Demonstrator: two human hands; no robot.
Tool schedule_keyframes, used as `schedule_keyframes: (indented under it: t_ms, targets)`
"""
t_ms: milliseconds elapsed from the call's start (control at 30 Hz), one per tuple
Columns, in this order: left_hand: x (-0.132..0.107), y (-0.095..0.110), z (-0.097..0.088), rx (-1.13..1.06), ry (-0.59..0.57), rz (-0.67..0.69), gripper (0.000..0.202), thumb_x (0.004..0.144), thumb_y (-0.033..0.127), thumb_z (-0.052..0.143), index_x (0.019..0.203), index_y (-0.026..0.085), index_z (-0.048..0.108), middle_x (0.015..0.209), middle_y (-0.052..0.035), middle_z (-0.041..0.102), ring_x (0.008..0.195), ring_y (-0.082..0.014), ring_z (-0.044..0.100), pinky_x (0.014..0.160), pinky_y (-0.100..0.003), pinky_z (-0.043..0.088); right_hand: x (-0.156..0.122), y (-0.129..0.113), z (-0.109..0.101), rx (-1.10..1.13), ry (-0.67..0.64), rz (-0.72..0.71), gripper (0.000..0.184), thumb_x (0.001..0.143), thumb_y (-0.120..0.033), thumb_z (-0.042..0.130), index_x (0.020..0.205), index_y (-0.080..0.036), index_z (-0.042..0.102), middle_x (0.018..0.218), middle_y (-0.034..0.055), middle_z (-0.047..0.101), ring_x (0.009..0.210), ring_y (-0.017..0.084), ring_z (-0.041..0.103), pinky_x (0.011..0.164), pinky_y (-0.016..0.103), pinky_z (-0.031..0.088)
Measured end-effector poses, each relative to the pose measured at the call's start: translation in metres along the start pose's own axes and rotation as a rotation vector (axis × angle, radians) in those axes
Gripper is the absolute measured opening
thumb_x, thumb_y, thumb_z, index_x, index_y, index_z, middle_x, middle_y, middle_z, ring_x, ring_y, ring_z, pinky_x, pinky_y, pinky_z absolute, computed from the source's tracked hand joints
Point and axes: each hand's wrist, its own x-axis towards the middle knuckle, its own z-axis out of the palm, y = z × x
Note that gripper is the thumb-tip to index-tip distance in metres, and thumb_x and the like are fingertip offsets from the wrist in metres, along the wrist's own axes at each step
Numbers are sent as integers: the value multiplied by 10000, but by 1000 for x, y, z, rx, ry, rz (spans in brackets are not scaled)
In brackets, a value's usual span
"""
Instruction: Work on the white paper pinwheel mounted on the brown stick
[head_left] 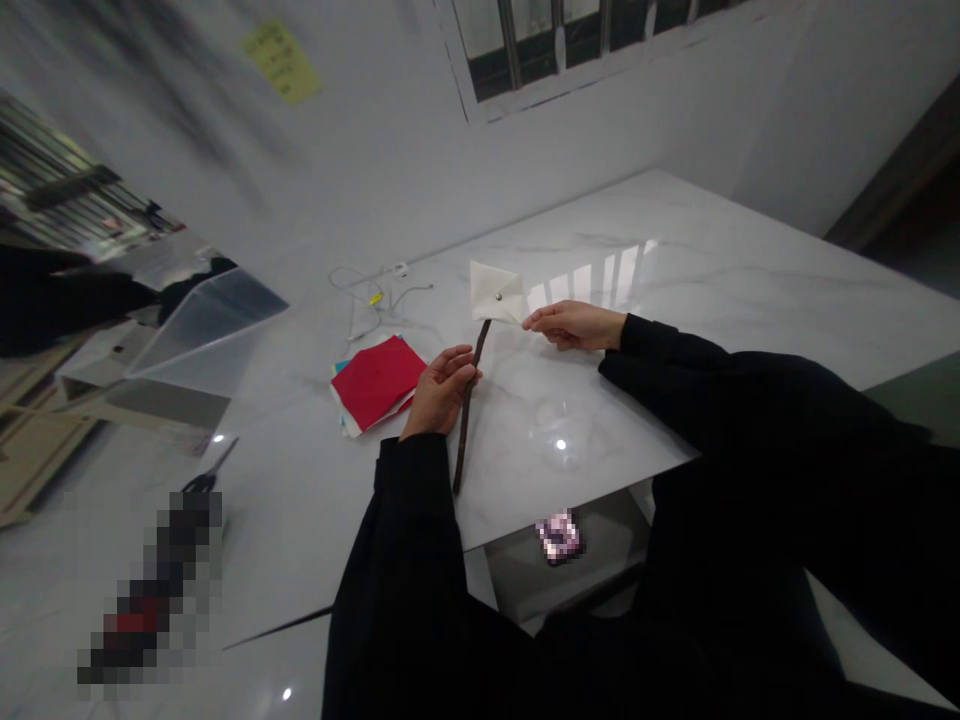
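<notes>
A thin brown stick (pixel 469 400) stands tilted on the white marble table (pixel 675 260), its lower end near the table's front edge. My left hand (pixel 441 392) is wrapped around its middle. At its top is a folded white paper pinwheel (pixel 495 293), fixed by a small metal pin. My right hand (pixel 574 325) pinches a corner of that paper between thumb and fingertips. Just left of my left hand lies a stack of red and other coloured paper sheets (pixel 377 383).
Black-handled scissors (pixel 208 472) lie on the table's left part. A white cable (pixel 379 295) lies at the back. Further left stands a transparent acrylic box (pixel 210 330), with a dark sleeve (pixel 67 300) beyond. Two pixelated patches (pixel 150 590) hide objects.
</notes>
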Motion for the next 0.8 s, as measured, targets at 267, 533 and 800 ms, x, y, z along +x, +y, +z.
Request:
schedule_keyframes:
  t_ms: [267,533,800]
  targets:
    - [-1,2,-1,23,-51,-22,575,646,281,955,1183,204,765,1135,-102,789,766,-128,694,748,-262,569,8,1,-8,56,458,-102,750,818,-95,684,1531,-151,456,831,14,593,543,94,378,450,234,248]
    - [-3,4,2,23,-67,-11,517,658,260,944,1140,196,767,1129,-92,785,763,-109,683,740,-235,556,7,0,-1,-228,622,-306,1035,797,-128,693,1716,-181,222,833,-6,664,640,141,521,567,252,417]
    - [-1,3,1,-17,-53,-15,488,649,232,945,1104,189,773,1092,-89,785,753,-108,681,727,-225,547,-34,-3,35,-399,-1047,445,581,670,-294,980,1192,-124,790,718,0,656,534,96,487,477,219,326]
